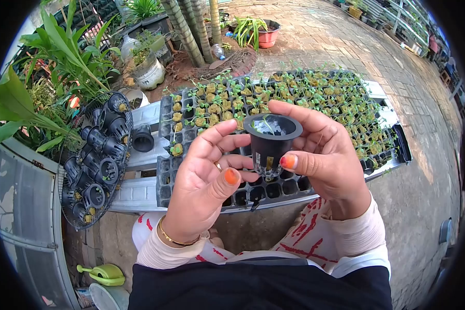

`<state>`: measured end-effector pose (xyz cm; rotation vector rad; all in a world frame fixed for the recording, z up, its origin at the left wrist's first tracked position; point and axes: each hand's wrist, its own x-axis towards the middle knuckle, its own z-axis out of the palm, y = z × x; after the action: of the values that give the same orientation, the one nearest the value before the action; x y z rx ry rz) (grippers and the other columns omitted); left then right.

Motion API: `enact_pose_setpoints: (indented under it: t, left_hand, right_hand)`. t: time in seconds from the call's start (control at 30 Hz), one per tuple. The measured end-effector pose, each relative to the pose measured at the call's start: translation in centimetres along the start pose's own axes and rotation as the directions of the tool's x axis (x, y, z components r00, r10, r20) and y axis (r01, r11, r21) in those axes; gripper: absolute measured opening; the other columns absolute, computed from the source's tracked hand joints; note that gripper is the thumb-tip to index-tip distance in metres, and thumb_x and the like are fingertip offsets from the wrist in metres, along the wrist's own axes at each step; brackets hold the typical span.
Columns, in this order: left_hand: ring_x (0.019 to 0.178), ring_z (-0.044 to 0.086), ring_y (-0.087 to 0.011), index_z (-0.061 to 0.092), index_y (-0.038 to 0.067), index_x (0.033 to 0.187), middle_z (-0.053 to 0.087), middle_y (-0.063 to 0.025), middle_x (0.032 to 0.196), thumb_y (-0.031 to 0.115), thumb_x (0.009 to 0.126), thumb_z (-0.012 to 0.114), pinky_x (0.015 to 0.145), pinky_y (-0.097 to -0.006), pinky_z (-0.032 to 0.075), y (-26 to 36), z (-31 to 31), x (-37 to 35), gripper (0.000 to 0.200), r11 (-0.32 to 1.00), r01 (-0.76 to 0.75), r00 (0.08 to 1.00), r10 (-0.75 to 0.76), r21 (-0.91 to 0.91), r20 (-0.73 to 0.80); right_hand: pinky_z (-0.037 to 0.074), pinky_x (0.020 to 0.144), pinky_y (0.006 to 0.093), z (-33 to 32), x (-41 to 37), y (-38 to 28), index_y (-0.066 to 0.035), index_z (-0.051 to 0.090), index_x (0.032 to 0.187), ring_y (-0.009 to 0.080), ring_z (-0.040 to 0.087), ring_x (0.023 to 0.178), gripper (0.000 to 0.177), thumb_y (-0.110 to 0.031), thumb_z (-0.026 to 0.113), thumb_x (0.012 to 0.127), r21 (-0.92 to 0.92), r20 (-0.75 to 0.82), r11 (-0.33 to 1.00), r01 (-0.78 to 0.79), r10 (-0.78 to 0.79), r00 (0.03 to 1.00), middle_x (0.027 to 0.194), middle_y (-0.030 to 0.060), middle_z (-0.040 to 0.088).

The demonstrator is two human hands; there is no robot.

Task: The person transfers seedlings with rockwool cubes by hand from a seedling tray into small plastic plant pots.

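Observation:
My right hand (329,160) grips a black net pot (271,146) upright, its thumb on the slotted side and a finger up at the rim. A small pale green sprout (266,124) shows inside the pot against something whitish. My left hand (204,168) is open on the pot's other side, thumb apart and fingertips close to the wall. Below both hands lies a black seedling tray (240,198), with bare cells along its near side and rooted seedlings (222,103) in brownish plugs farther back.
Left of the tray, a wire basket (123,175) holds several black net pots. One loose pot (142,139) lies on the white slatted table (137,194). A green watering can (107,274) stands on the floor at lower left. Potted plants and thin trunks (183,31) rise behind.

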<state>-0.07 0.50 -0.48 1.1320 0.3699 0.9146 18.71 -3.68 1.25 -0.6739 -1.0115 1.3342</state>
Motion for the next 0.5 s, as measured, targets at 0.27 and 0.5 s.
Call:
enact_pose_setpoints:
  t: [0.27,0.5]
  left_hand:
    - [0.101,0.056,-0.0190,0.043,-0.003,0.121,0.053,-0.0106,0.114,0.008,0.087,0.058,0.086,-0.0342,0.047,-1.1,-0.1,-0.3,0.038,0.957,0.255,0.967,-0.250,-0.137,0.054]
    - [0.097,0.058,-0.0198,0.050,-0.002,0.113,0.058,-0.0103,0.108,0.008,0.088,0.056,0.084,-0.0350,0.049,-1.4,-0.1,-0.5,0.027,0.959,0.258,0.966,-0.253,-0.118,0.058]
  right_hand:
    - [0.048,0.082,0.0265,-0.6,0.1,0.4,0.006,0.041,0.128,0.0138,0.059,0.091,0.060,0.003,0.068,0.075,0.019,0.027,1.000,0.000,0.000,1.000,0.108,0.0123,0.060]
    - [0.045,0.088,0.0297,-0.3,0.0,0.4,0.005,0.043,0.127,0.0171,0.058,0.098,0.064,0.001,0.071,0.070,-0.002,0.010,1.000,0.005,-0.005,1.000,0.111,0.0136,0.059]
